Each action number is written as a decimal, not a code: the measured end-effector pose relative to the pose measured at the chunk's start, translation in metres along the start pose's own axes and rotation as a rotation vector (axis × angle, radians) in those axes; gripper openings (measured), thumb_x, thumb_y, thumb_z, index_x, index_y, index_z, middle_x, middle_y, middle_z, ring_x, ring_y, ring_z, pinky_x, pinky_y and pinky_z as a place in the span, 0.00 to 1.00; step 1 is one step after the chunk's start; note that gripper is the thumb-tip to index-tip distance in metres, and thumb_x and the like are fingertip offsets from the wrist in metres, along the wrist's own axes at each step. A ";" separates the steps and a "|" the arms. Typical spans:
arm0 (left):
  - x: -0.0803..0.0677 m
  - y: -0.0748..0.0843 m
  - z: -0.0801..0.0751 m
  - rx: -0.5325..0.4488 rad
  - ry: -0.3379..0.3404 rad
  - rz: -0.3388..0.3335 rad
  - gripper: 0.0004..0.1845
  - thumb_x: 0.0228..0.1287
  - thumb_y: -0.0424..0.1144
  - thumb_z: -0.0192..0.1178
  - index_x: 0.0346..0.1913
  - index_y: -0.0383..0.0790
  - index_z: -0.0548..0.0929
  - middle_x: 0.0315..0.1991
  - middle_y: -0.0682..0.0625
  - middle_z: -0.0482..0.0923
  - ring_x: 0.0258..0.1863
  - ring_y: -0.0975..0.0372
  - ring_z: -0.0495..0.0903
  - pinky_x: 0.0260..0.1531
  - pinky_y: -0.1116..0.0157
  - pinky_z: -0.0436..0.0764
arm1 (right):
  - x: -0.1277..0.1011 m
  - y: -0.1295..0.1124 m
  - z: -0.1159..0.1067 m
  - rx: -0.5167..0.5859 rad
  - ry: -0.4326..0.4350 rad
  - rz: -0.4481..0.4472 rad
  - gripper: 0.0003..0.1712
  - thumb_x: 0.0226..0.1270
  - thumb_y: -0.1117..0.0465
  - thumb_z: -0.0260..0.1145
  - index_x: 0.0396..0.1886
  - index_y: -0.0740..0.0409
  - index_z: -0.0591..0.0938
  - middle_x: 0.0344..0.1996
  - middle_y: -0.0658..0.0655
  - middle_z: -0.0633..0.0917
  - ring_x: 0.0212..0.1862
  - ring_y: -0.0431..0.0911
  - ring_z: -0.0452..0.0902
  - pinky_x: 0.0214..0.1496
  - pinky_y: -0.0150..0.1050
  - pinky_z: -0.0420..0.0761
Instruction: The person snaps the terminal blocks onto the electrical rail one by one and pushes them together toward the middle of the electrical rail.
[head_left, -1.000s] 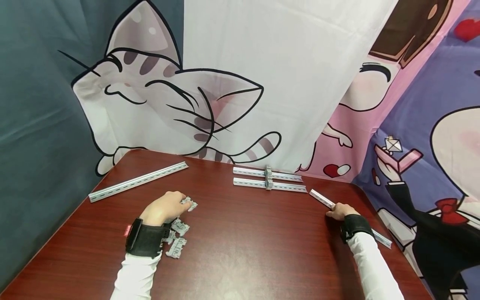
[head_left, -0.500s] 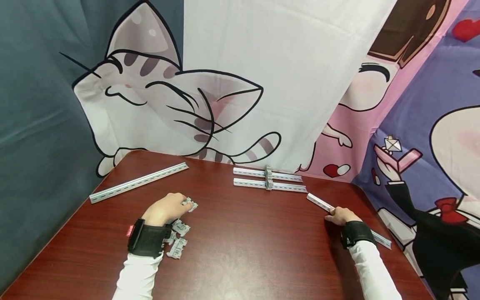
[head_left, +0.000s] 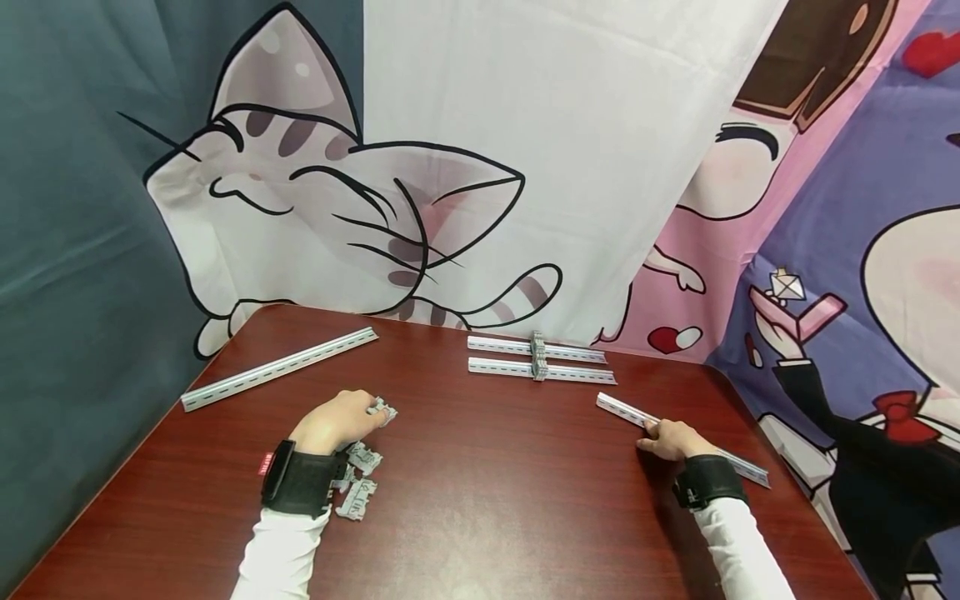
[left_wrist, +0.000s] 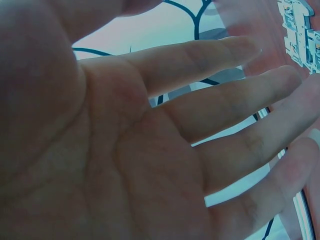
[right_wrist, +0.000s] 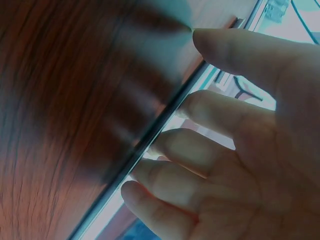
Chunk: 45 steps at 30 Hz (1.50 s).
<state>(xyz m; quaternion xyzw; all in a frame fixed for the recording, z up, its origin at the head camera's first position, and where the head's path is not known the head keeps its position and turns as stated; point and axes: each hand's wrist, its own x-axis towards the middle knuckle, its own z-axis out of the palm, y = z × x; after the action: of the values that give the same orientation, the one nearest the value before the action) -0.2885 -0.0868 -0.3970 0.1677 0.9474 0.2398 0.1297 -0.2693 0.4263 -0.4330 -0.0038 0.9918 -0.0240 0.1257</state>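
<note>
Head view: a glossy, red-brown wood-grain table (head_left: 480, 500) bears several slim, slotted, silver-grey metal rails. The right hand (head_left: 667, 438) pinches the nearest slanted metal rail (head_left: 738, 471) between thumb and curled fingers (right_wrist: 220, 115), near the table's right edge; the wrist view shows the rail's thin edge crossing the fingertips. The left hand (head_left: 337, 419) lies over a cluster of small, grey, notched plastic terminal blocks (head_left: 358, 479), its fingers straight and spread in the wrist view (left_wrist: 210, 105), fingertips touching one block (head_left: 382, 410). Two parallel rails (head_left: 498, 365) joined by clipped-on grey blocks lie further back; a long single rail (head_left: 279, 367) lies at far left.
</note>
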 end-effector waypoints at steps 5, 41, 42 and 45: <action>0.002 0.000 0.001 0.004 -0.017 -0.009 0.25 0.68 0.43 0.53 0.57 0.24 0.76 0.55 0.30 0.77 0.55 0.41 0.77 0.53 0.44 0.75 | -0.001 -0.010 0.000 0.014 0.000 -0.006 0.32 0.63 0.52 0.65 0.61 0.67 0.75 0.52 0.78 0.78 0.52 0.69 0.77 0.55 0.60 0.75; 0.008 -0.001 0.007 0.028 -0.040 -0.029 0.24 0.69 0.43 0.53 0.57 0.24 0.76 0.54 0.30 0.77 0.53 0.44 0.78 0.51 0.46 0.76 | 0.011 -0.079 0.009 0.022 0.029 -0.160 0.29 0.64 0.54 0.66 0.63 0.61 0.76 0.55 0.69 0.80 0.56 0.63 0.77 0.59 0.57 0.74; 0.008 -0.001 0.007 0.030 -0.040 -0.027 0.24 0.68 0.43 0.53 0.56 0.24 0.76 0.54 0.30 0.77 0.52 0.44 0.78 0.50 0.46 0.77 | 0.011 -0.081 0.009 0.021 0.032 -0.161 0.28 0.64 0.54 0.66 0.62 0.61 0.77 0.54 0.69 0.81 0.56 0.63 0.78 0.59 0.57 0.74; 0.009 -0.002 0.008 0.029 -0.042 -0.023 0.24 0.68 0.43 0.53 0.56 0.24 0.76 0.54 0.29 0.77 0.52 0.44 0.78 0.50 0.47 0.77 | 0.013 -0.087 0.009 0.004 0.046 -0.183 0.27 0.64 0.54 0.66 0.60 0.61 0.78 0.51 0.68 0.82 0.54 0.62 0.79 0.58 0.56 0.75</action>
<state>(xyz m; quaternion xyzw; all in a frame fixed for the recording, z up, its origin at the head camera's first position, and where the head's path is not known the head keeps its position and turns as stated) -0.2943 -0.0815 -0.4060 0.1634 0.9498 0.2208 0.1497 -0.2792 0.3384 -0.4410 -0.0938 0.9898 -0.0374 0.1001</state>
